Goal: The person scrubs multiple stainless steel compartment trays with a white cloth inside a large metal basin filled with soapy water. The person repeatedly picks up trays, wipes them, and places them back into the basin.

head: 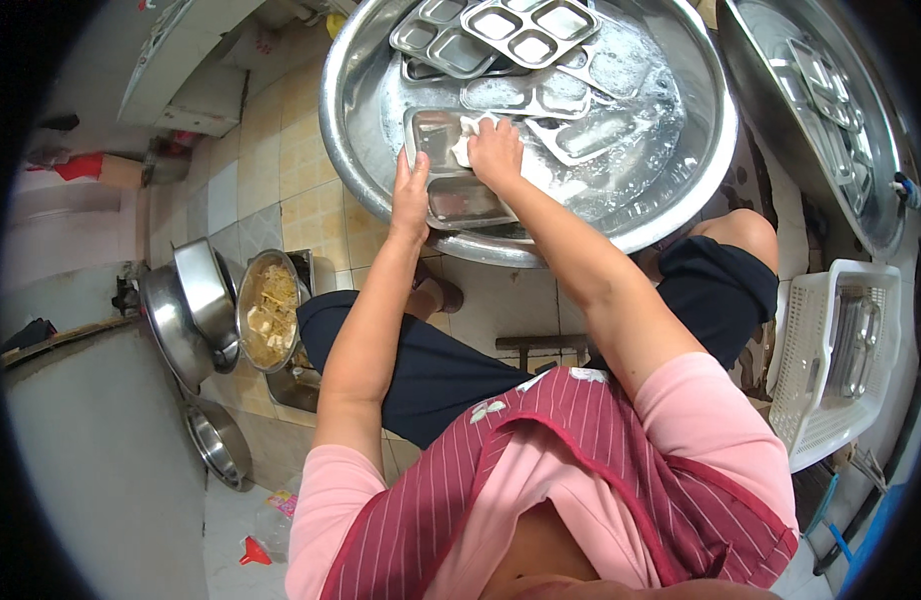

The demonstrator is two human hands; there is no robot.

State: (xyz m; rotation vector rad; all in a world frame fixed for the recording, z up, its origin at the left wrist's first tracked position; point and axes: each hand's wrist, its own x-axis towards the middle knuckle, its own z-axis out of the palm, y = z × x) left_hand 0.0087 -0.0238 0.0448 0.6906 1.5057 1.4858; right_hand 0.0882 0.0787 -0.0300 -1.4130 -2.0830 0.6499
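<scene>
My left hand [412, 195] grips the left side of a stainless steel compartment tray [460, 201], with the thumb along its rim. The tray slants over the near edge of a large round metal basin [340, 142]. My right hand [498, 154] presses a white cloth [466, 142] against the tray's upper compartment. Sudsy water [625, 150] lies in the basin. Several more compartment trays sit in it, among them a stacked tray [535, 31] at the far side and a half-sunk tray [573, 139] just right of my right hand.
At right stand a second metal basin [787, 127] with trays inside and a white plastic basket [798, 360] holding stacked trays. A bowl of food scraps [269, 311], a steel pan [205, 300] and metal basins [168, 330] stand on the tiled floor at left. A plastic bottle [273, 525] lies below them.
</scene>
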